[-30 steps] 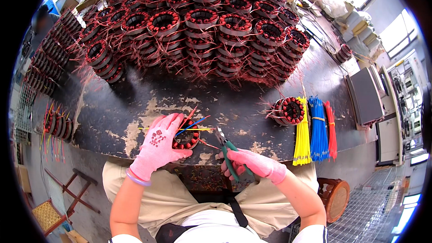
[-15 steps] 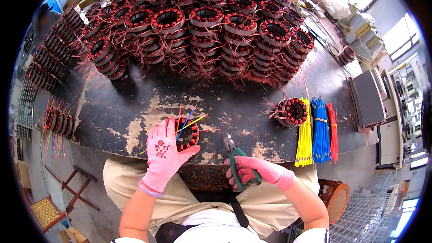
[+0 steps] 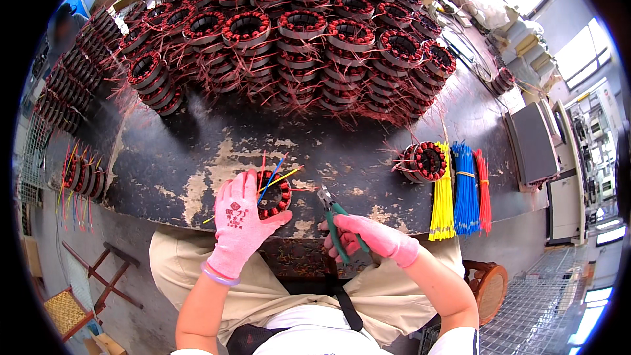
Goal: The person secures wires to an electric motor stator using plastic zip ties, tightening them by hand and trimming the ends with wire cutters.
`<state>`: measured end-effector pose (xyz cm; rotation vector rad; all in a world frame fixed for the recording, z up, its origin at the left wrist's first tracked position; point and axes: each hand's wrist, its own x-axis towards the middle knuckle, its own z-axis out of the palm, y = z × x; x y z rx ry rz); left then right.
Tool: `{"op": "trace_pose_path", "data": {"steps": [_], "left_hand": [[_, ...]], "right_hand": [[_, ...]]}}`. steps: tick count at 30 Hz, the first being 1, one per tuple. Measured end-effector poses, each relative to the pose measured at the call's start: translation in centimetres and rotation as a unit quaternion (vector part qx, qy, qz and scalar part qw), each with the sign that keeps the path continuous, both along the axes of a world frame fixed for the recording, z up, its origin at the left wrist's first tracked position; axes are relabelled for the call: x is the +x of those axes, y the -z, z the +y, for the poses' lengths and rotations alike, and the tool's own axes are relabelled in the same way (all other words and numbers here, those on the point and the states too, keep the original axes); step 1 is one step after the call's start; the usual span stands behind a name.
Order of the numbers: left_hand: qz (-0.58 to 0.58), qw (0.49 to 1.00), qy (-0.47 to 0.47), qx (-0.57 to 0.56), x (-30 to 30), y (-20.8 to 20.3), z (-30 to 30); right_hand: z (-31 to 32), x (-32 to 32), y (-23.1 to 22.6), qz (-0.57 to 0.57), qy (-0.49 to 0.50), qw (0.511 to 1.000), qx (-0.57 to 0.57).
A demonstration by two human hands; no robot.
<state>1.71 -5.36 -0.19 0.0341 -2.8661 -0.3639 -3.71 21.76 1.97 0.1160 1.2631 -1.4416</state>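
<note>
A motor stator (image 3: 282,198) with red copper windings lies on the worn black tabletop close to its front edge. My left hand (image 3: 238,218), in a pink glove, grips its left side, fingers over the far part and thumb along the near rim. Red, blue and yellow wires (image 3: 275,181) stick up from the ring beside my fingers; a thin red lead points right. In my right hand (image 3: 378,236), also gloved in pink, are green-handled cutting pliers (image 3: 334,213). Their jaws are near the tip of that red lead; whether they touch it I cannot tell.
Tall stacks of stators (image 3: 302,59) with loose leads fill the back. Near the right end stand another short stator stack (image 3: 424,162) and bundles of yellow wires (image 3: 442,197), blue wires (image 3: 466,190) and red wires (image 3: 484,190). Wired stators (image 3: 84,176) sit at the left edge.
My right hand has moved up and left with the pliers, bringing their jaws closer to the red lead. My left hand and the stator stay about where they were.
</note>
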Motion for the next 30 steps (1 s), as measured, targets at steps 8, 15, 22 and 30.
{"op": "trace_pose_path", "data": {"steps": [8,15,22,30], "left_hand": [[0.005,1.000,-0.009,0.021,0.2,0.3,0.1],[-0.025,0.998,0.017,0.049,-0.1,-0.1,-1.5],[-0.040,0.999,-0.009,0.034,2.2,-1.1,-9.3],[-0.035,0.998,-0.051,0.016,5.2,-1.3,-16.5]], "right_hand": [[-0.6,0.6,0.3,0.107,0.005,0.992,0.070],[0.4,-0.3,-2.4,0.105,0.016,0.988,0.111],[-4.3,-4.3,-4.8,0.372,-0.127,0.908,0.144],[-21.7,-9.0,1.0,0.753,-0.110,0.574,0.303]]}}
